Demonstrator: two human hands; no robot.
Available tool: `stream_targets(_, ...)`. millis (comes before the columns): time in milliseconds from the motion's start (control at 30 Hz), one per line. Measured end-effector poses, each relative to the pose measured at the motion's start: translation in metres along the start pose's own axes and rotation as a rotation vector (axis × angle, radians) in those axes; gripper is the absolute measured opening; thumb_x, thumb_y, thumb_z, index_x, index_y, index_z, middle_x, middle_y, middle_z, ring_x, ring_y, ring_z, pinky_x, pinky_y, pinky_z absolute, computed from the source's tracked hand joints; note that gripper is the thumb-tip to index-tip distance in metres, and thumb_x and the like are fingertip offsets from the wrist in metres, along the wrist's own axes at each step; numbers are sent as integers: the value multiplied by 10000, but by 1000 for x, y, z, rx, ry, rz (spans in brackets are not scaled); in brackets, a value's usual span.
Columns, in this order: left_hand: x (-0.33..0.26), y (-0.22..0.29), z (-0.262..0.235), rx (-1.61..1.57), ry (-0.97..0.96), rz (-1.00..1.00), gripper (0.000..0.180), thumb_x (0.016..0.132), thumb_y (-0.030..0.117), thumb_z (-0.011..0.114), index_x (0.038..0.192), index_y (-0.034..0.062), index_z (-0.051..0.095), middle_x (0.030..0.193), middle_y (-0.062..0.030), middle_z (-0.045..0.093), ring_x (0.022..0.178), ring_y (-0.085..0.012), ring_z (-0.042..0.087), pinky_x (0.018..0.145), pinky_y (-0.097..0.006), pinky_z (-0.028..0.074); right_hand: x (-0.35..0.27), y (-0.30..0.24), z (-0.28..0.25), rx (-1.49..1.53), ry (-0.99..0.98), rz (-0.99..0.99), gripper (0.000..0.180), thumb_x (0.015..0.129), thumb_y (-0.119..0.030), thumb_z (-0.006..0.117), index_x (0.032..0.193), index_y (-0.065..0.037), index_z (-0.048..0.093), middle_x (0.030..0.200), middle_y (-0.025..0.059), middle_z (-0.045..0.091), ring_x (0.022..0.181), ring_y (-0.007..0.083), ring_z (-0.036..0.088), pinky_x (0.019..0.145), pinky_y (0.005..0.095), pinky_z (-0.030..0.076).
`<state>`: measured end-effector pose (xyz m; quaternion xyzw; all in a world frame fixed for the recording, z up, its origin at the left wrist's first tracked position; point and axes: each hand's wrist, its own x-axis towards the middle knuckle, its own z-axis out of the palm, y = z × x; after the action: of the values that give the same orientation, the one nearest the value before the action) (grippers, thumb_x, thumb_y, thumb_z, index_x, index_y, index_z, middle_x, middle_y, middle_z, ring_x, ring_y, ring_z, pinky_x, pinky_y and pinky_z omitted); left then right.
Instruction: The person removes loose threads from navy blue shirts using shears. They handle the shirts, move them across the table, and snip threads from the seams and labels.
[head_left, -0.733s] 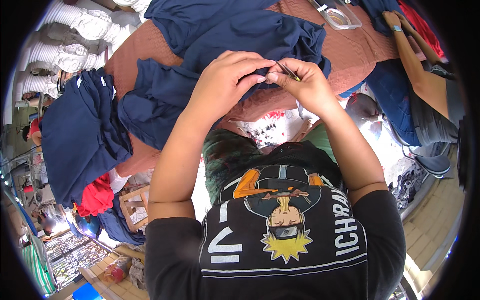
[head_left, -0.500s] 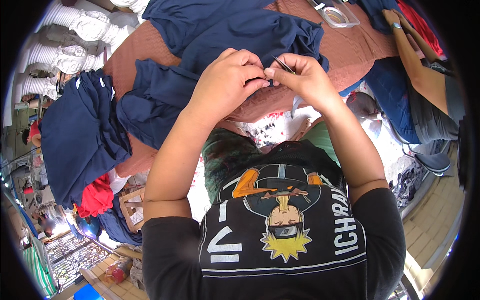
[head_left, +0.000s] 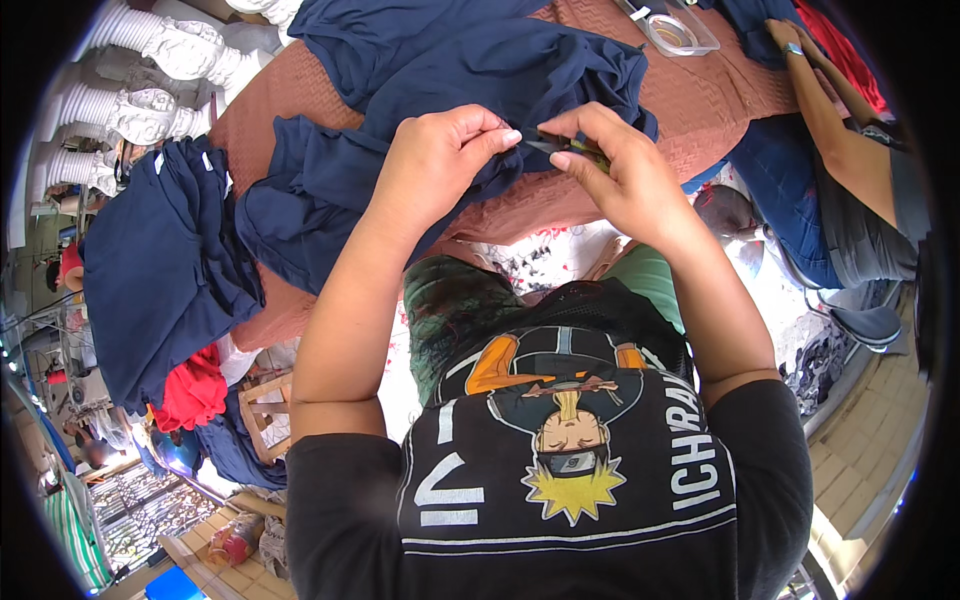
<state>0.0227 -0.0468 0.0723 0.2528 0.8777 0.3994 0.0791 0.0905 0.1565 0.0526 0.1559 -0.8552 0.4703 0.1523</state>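
Your left hand (head_left: 437, 160) and right hand (head_left: 612, 165) have drawn slightly apart since a moment ago, fingers still pinched shut on the navy garment (head_left: 470, 70) lying on the counter (head_left: 700, 90), the right perhaps also holding a small tool, so the trimming seems ongoing.

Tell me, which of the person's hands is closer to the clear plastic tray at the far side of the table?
Right. The right hand works just below the clear tray, pinching the navy cloth. The left hand pinches the same cloth farther left.

Small dark tool (head_left: 560, 150) mostly hidden by right hand (head_left: 625, 175) fingers; possibly thread snips.
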Motion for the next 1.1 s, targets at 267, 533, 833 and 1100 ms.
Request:
stream_targets(267, -1, 3, -1, -51, -17, 23, 215, 897, 201, 670, 962, -2, 697, 831, -36, 719, 772, -44, 625, 714, -208, 491, -4, 0, 1, -13, -34, -66, 171, 838, -81, 653, 997, -23, 635, 921, 134, 621, 873, 329, 630, 749, 369, 493)
stream_targets(533, -4, 11, -1, 60, 21, 112, 211, 883, 213, 684, 964, 19, 704, 803, -54, 721, 711, -50, 630, 648, -217, 488, -2, -1, 3, -77, -63, -78, 163, 844, -111, 648, 991, -42, 634, 924, 120, 616, 859, 336, 621, 726, 392, 487)
stream_targets(833, -2, 10, 2, 81, 32, 116, 204, 890, 215, 670, 939, 18, 698, 812, -66, 725, 761, -99, 684, 697, -238, 521, -3, -2, 3, -91, -73, -44, 165, 830, -107, 660, 982, -53, 625, 937, 106, 616, 857, 330, 622, 718, 403, 485)
stream_targets(1100, -2, 10, 3, 91, 46, 108, 227, 883, 246, 680, 945, 27, 692, 784, -71, 713, 688, -85, 642, 636, -236, 491, -2, -4, 8, -77, -62, -32, 176, 820, -99, 672, 982, -50, 625, 933, 107, 614, 855, 329, 618, 722, 408, 483)
